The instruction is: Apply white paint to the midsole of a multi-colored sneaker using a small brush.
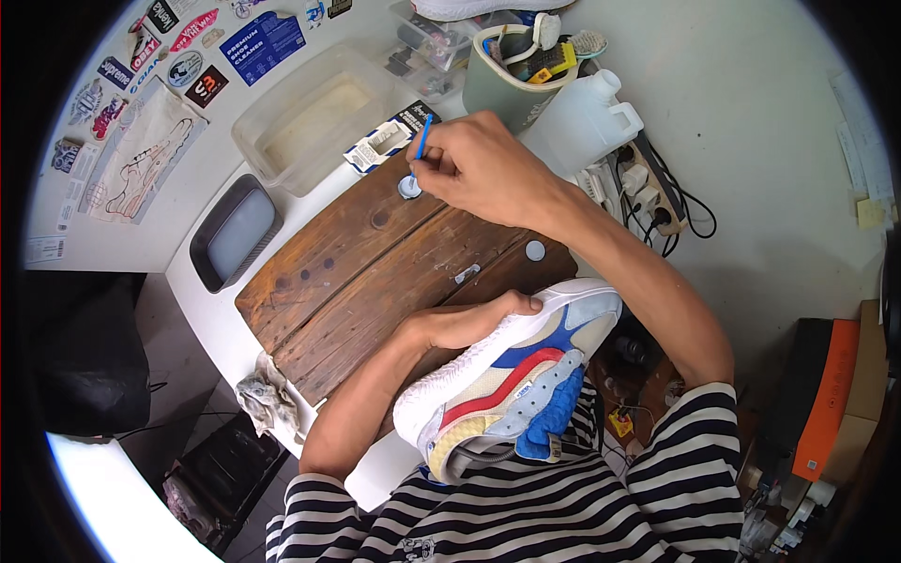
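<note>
Right hand (pixel 479 169) pinched on thin blue brush (pixel 422 139), tip down in small white pot (pixel 409 187) on wooden surface (pixel 357 272) — far from body. Left hand (pixel 469 324) clamps sneaker (pixel 511 375) sole-up in lap, well apart, toe pointing toward right forearm — long axis diagonal.

Coloured stickers (pixel 192 56) are seen stuck across the wall at upper left; a small blue-and-white box (pixel 385 143) lies beside the clear tub (pixel 310 117).
</note>
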Demonstrator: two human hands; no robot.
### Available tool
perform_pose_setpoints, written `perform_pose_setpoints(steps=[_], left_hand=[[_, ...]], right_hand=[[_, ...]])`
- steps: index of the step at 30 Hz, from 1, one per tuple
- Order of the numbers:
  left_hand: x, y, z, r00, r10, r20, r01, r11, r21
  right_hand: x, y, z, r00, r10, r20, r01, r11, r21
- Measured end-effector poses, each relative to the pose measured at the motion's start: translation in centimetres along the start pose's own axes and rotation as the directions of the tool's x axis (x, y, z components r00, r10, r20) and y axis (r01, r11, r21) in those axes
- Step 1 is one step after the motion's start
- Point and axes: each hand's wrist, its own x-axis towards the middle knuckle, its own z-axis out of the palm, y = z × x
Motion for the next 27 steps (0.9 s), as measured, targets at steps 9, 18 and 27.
perform_pose_setpoints(steps=[9, 18, 27], left_hand=[[0.0, 0.0, 0.2, 1.000, -0.005, 0.007, 0.005, 1.000, 0.003], [-0.3, 0.1, 0.2, 0.999, -0.032, 0.003, 0.032, 0.999, -0.026], [-0.9, 1.2, 0.4, 0.994, -0.101, -0.032, 0.101, 0.995, -0.006]], right_hand=[[0.3, -0.2, 0.5, 0.998, 0.026, 0.052, -0.024, 0.999, -0.044], [-9.8, -3.6, -6.1, 0.897, 0.223, -0.383, 0.018, 0.846, 0.534], [-24.0, -6.9, -5.5, 0.803, 0.391, -0.451, -0.047, 0.795, 0.605]])
